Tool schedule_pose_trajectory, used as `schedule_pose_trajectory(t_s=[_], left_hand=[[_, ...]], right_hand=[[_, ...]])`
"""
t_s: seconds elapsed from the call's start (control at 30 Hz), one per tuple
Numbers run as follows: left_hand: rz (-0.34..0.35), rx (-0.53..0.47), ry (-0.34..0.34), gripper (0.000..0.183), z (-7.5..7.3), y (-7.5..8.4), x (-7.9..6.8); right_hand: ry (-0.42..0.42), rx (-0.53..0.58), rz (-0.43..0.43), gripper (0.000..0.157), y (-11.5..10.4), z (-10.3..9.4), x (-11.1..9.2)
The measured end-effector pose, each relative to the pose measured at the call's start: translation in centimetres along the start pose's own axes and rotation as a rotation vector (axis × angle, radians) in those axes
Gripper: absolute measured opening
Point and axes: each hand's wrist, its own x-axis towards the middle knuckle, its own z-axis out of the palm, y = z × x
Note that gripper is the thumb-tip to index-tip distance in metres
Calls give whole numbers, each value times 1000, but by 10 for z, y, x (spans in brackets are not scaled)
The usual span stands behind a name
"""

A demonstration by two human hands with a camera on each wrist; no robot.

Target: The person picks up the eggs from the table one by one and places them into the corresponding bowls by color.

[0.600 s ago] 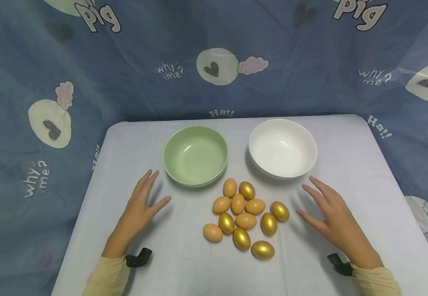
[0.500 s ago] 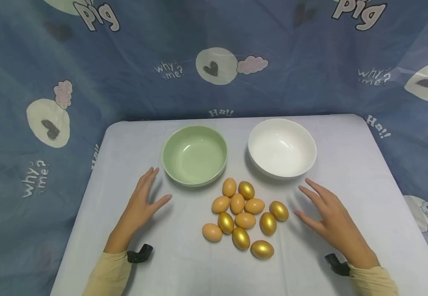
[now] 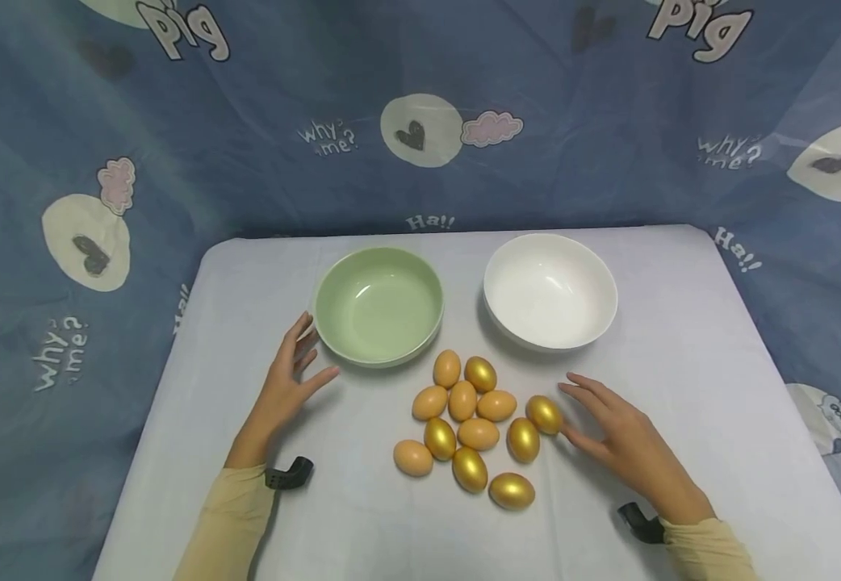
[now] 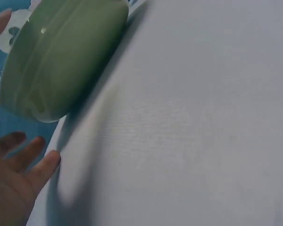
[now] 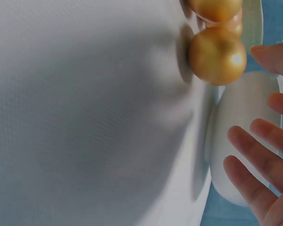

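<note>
My left hand (image 3: 286, 395) is held beside the left side of a green bowl (image 3: 379, 307), fingers spread and holding nothing. In the left wrist view, a gap shows between the lower fingers and the bowl's outer wall (image 4: 70, 61). On the right, my right hand (image 3: 624, 440) reaches toward a gold egg (image 3: 544, 414) at the right end of a group of eggs. Its thumb is close to that egg; whether they touch I cannot tell. From the right wrist, the gold egg (image 5: 217, 56) appears just left of the thumb, and the other fingers extend in front of the white bowl (image 5: 240, 103).
Several gold eggs (image 3: 470, 470) and several tan eggs (image 3: 479, 434) lie mixed at the table's middle. Behind them stands a white bowl (image 3: 551, 292), right of the green one. A blue printed cloth (image 3: 428, 194) hangs behind the white-covered table (image 3: 362, 516).
My right hand has moved left to the outermost gold egg. My left hand has shifted slightly up and closer to the green bowl. Eggs and bowls keep their arrangement.
</note>
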Motion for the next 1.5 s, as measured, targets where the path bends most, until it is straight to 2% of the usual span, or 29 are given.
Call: schedule_pose_trajectory(t_s=[0.2,0.33,0.57,0.83,1.13,1.5], left_hand=[[17,-165,-28,110,0,-7,17],[41,-216,-40,118,0,-12,28],[12,-211,-27,129,2,-15,35],[12,-240,-18,124,4,-3,33],[34,-232,2,127,7,-19,36],[55,-232,0,123,8,-22,36]], right_hand=[[-37,15,-6,68,-1,11,-1],[-53,12,-23,69,-1,15,-1],[-69,31,-29,65,-2,20,-1],[-66,40,-45,63,-4,25,-2],[-37,41,-68,63,-2,29,-2],[-22,62,-74,63,-2,29,-1]])
